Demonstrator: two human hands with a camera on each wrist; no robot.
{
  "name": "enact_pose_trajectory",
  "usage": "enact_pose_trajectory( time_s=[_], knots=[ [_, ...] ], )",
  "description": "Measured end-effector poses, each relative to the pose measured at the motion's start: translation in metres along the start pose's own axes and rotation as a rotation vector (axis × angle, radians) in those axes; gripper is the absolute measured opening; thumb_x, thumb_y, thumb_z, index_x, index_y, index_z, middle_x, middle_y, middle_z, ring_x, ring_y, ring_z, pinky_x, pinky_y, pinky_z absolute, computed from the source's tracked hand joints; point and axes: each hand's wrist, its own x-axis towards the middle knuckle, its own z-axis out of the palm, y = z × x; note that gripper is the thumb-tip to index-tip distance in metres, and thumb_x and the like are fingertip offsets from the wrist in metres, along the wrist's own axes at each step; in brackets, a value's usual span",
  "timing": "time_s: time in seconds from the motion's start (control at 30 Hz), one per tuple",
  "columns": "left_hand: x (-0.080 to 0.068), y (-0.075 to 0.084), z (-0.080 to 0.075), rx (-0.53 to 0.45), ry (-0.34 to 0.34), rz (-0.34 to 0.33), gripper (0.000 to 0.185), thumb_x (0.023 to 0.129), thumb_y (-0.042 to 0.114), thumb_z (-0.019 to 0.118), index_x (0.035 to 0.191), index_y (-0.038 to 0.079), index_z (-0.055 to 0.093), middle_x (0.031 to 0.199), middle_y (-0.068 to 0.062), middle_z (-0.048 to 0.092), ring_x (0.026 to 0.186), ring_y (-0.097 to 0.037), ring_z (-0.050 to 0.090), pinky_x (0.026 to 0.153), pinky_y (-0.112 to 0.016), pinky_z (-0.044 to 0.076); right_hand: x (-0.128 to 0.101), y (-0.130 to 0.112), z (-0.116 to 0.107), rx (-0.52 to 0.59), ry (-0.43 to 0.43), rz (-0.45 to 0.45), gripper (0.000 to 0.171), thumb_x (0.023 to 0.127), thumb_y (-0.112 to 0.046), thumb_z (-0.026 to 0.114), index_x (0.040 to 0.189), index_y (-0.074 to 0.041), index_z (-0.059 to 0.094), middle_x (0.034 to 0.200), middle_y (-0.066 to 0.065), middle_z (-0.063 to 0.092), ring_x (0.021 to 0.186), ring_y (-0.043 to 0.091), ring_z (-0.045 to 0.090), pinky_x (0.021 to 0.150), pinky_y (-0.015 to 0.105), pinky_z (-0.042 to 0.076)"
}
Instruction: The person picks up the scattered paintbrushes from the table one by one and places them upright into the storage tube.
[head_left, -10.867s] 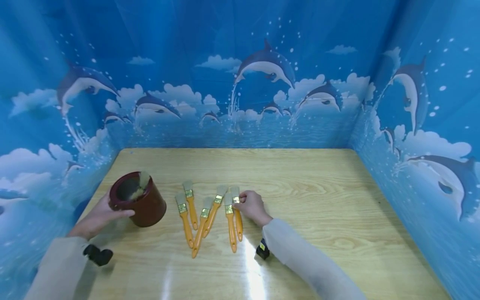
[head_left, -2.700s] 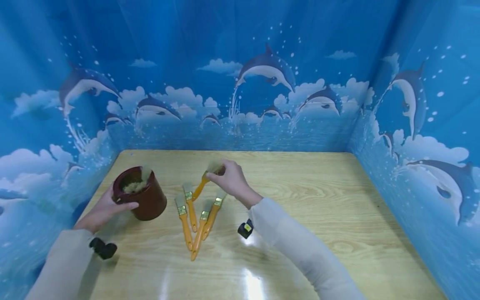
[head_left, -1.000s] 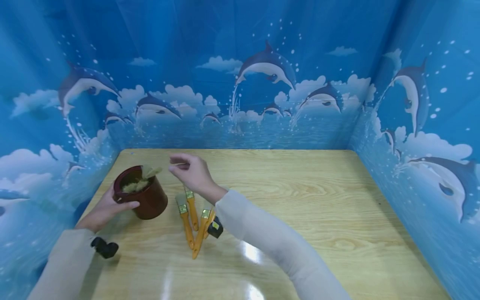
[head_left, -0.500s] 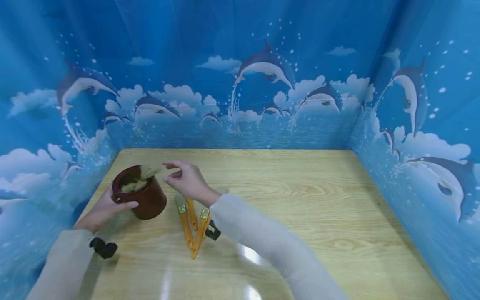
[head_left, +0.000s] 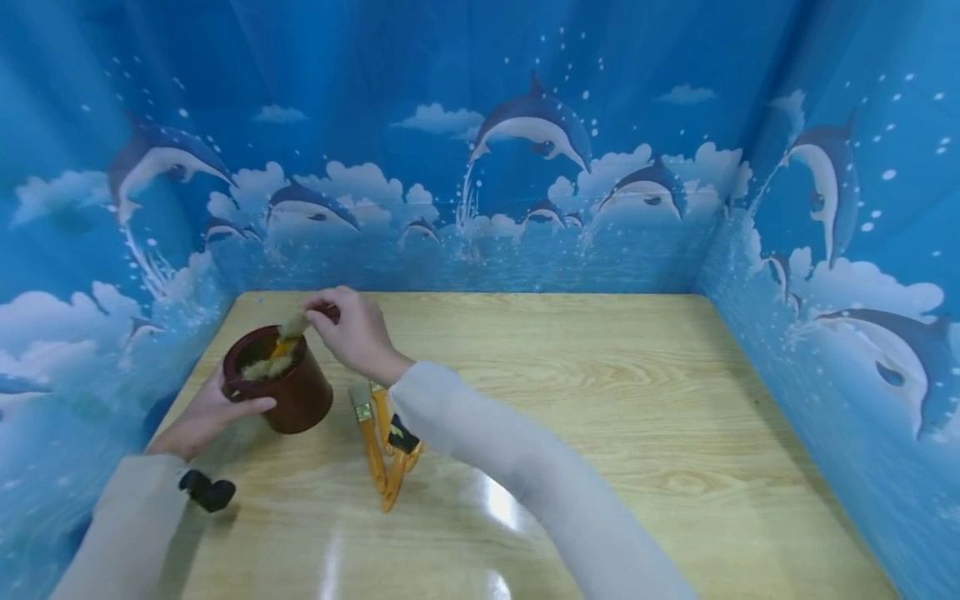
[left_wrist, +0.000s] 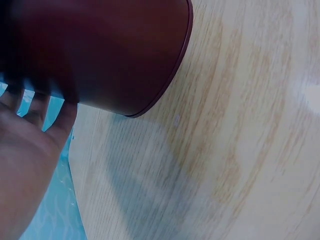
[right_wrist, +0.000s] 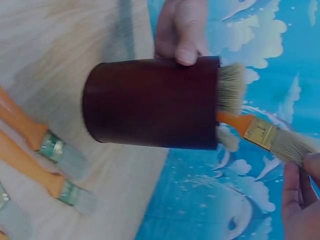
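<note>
One brush (right_wrist: 261, 132) slants handle-first into the dark red cup (right_wrist: 150, 104), pinched at the bristles by the right hand (head_left: 354, 332); that grip has just neared the mouth — one more brush entering; left hand (head_left: 212, 414) clasps the cup; other brushes (head_left: 373, 450) lie on the tabletop (head_left: 637, 417).

maroon pot (head_left: 303, 402); orange-handled brushes (head_left: 372, 454), beige bristles (right_wrist: 231, 89); wood-grain table (head_left: 615, 433); blue dolphin-print curtain (head_left: 360, 92)

Right hand (head_left: 354, 332) nearer pot (head_left: 294, 402); brush (right_wrist: 261, 133) (handle first) now partly inside.
</note>
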Motion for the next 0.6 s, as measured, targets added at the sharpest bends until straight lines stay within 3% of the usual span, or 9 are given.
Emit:
enact_pose_trajectory(
  time_s=[0.17,0.27,0.4,0.5,0.6],
  knots=[
    [0.001,-0.001,0.0,0.014,0.007,-0.022,0.102,0.09,0.03,0.068,0.154,0.015,-0.011,0.158,-0.025,0.005,0.14,-0.047,0.011,0.105,-0.069,0.021,0.005,-0.011,-0.006,-0.04,0.06,-0.103,0.02,0.097,-0.016,0.057,0.11,-0.008,0.07,0.101,0.002,0.065,0.079,0.0,0.058,0.068,0.005,0.044],
    [0.001,-0.001,0.0,0.012,0.005,-0.003,0.101,0.09,0.03,0.067,0.154,0.019,-0.01,0.158,-0.024,0.006,0.14,-0.046,0.013,0.104,-0.068,0.022,0.007,-0.016,-0.007,-0.059,0.046,-0.139,0.022,0.097,-0.016,0.056,0.114,-0.008,0.069,0.107,0.002,0.066,0.083,0.001,0.06,0.071,0.004,0.044],
    [0.0,0.0,0.0,-0.002,-0.002,0.028,0.098,0.091,0.027,0.066,0.154,0.025,-0.009,0.158,-0.023,0.007,0.14,-0.044,0.014,0.105,-0.066,0.024,0.007,-0.02,-0.003,-0.032,-0.113,-0.129,0.032,0.099,-0.012,0.053,0.129,-0.009,0.06,0.126,0.004,0.062,0.101,0.002,0.062,0.079,0.004,0.044],
    [-0.001,0.0,-0.001,-0.003,0.001,0.029,0.099,0.091,0.027,0.066,0.154,0.023,-0.011,0.158,-0.023,0.004,0.14,-0.045,0.011,0.105,-0.067,0.021,0.004,-0.018,0.002,-0.014,-0.248,-0.093,0.037,0.1,-0.011,0.05,0.137,-0.011,0.053,0.137,0.002,0.055,0.113,0.004,0.058,0.084,0.005,0.044],
    [-0.001,0.001,-0.001,-0.001,0.004,0.016,0.101,0.091,0.027,0.067,0.154,0.02,-0.012,0.158,-0.024,0.003,0.14,-0.047,0.011,0.106,-0.068,0.02,0.0,-0.012,0.005,-0.01,-0.279,-0.047,0.037,0.1,-0.013,0.05,0.137,-0.011,0.053,0.138,0.001,0.054,0.116,0.005,0.057,0.085,0.006,0.045]
  ],
)
